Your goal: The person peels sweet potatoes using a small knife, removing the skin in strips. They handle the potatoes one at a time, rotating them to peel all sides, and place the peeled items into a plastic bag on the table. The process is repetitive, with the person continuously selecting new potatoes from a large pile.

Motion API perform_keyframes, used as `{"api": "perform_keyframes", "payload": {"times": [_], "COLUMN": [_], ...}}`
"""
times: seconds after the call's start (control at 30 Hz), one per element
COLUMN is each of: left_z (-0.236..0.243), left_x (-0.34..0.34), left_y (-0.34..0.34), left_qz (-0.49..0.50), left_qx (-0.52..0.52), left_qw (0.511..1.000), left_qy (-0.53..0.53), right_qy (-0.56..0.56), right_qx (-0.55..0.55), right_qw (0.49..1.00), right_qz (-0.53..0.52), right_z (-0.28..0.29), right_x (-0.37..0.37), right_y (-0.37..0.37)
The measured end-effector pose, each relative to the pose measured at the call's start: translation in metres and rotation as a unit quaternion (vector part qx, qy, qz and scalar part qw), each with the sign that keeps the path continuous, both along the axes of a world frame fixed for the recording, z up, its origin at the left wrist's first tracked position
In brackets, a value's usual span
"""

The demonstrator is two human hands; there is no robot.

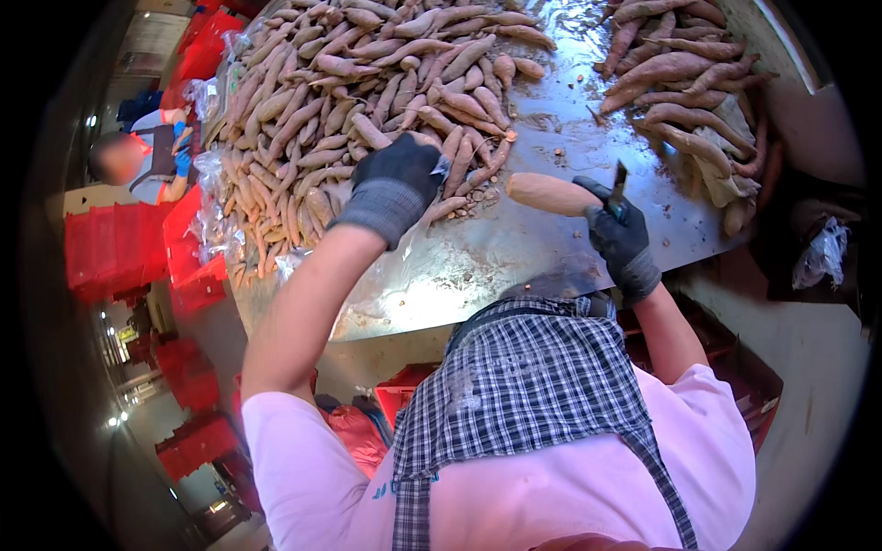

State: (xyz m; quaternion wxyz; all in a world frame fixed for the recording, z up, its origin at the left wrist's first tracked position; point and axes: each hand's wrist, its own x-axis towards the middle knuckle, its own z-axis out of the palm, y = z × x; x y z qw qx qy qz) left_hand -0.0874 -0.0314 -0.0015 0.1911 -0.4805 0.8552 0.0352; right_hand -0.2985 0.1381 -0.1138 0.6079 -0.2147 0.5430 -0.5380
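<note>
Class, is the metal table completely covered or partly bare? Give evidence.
Partly bare: the metal table shows between the left sweet potato pile and right sweet potato pile.

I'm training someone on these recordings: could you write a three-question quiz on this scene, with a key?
1. Which of these does the right hand hold above the table?
A) a crate
B) a sweet potato
C) a plastic bag
2. True or false: the left hand is at the smaller pile.
3. Fill in: both hands wear dark ____.

Key: 1. B; 2. false, it is at the larger pile; 3. gloves.
</note>
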Motion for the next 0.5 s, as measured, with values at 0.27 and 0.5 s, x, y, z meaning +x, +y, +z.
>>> {"api": "perform_keyframes", "payload": {"times": [0.27,0.5], "left_z": [-0.015,-0.028], "left_x": [-0.032,-0.071], "left_y": [-0.063,-0.072], "left_qz": [0.034,-0.097], "left_qx": [0.062,0.101], "left_qw": [0.997,0.988], "left_qy": [0.041,-0.062], "right_qy": [0.017,0.140], "right_qx": [-0.074,-0.124], "right_qw": [0.995,0.982], "right_qz": [-0.061,-0.001], "right_z": [0.026,0.048], "right_x": [-0.005,0.028], "right_y": [-0.001,-0.022]}}
